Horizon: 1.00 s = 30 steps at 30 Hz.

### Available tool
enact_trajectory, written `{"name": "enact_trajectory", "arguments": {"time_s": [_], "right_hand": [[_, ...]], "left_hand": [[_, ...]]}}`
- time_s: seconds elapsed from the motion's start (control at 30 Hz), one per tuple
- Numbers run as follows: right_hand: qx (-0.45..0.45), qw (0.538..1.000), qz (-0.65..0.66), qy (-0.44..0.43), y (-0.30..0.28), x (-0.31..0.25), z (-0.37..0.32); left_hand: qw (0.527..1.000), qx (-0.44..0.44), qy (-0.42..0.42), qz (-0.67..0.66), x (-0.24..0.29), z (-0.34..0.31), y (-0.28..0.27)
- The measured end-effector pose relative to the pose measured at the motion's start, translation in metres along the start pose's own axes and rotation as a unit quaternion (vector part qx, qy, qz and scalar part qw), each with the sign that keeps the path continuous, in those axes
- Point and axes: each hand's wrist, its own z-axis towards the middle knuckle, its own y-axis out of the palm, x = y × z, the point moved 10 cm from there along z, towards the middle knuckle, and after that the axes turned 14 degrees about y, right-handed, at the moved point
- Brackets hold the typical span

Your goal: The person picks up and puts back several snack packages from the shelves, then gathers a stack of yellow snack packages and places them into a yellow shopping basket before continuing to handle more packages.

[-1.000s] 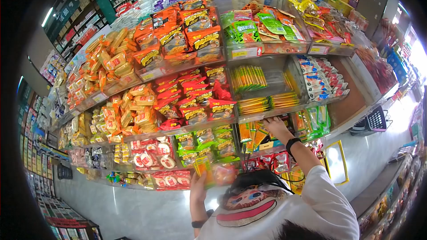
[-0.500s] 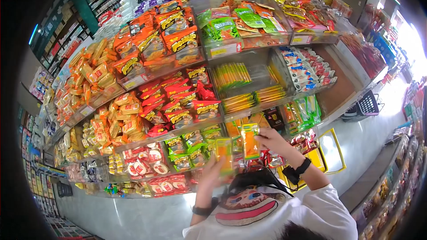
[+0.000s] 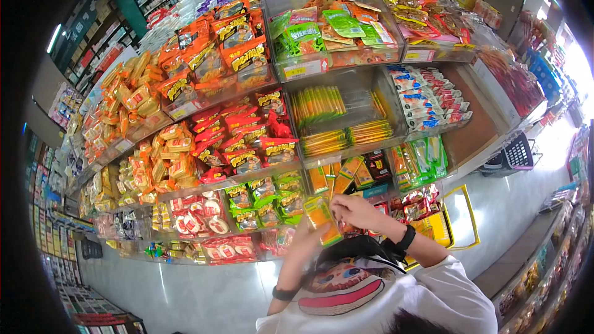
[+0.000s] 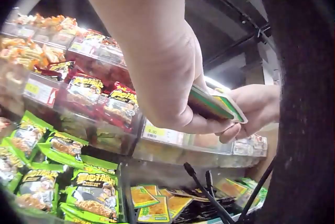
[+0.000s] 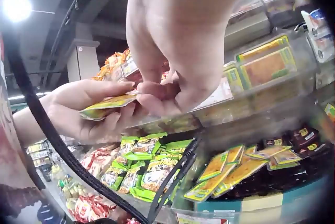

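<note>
In front of the person's chest, the left hand [image 3: 302, 242] grips a small stack of flat snack packets [image 3: 320, 216] with yellow-green borders and orange contents. The stack's layered edges [image 4: 209, 103] show in the left wrist view, between thumb and fingers. From the other side, the right hand [image 3: 360, 211] pinches the end of the stack with curled fingers; in the right wrist view its fingertips [image 5: 157, 98] meet the packets' edge. Similar packets [image 5: 235, 169] lie fanned over dark packages in a low bin behind the hands.
Tiered clear bins [image 3: 346, 142] hold more thin packets. Red noodle-snack bags [image 3: 247, 139] and green ones [image 3: 263, 204] fill bins to the left. A yellow-framed basket [image 3: 436, 229] stands low on the right. Dark cords [image 5: 68, 156] cross near the hands.
The right hand has come out of the low bin with an orange packet and moved left to the left hand's packets. The left hand has moved rightward to meet it.
</note>
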Motion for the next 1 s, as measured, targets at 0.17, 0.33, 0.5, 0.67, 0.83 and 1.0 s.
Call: {"name": "enact_trajectory", "arguments": {"time_s": [0.17, 0.33, 0.5, 0.67, 0.83, 1.0], "right_hand": [[0.064, 0.994, -0.086, -0.04, -0.053, 0.064, 0.035], [0.074, 0.974, -0.209, 0.047, -0.062, 0.108, 0.089], [0.111, 0.95, -0.283, 0.066, -0.047, 0.122, 0.125], [0.107, 0.928, -0.345, 0.088, -0.027, 0.147, 0.128], [0.032, 0.936, -0.326, 0.13, -0.049, 0.131, 0.121], [-0.005, 0.926, -0.369, 0.077, -0.042, 0.15, 0.124]], "left_hand": [[0.996, 0.083, -0.026, 0.022, -0.017, -0.02, -0.019], [0.983, 0.156, -0.053, -0.076, -0.044, -0.048, -0.03], [0.958, 0.232, -0.039, -0.163, -0.039, -0.066, -0.016], [0.96, 0.228, -0.011, -0.163, -0.031, -0.063, 0.002], [0.965, 0.245, -0.034, -0.091, -0.039, -0.063, 0.015], [0.972, 0.221, -0.01, -0.077, -0.027, -0.049, 0.039]]}}
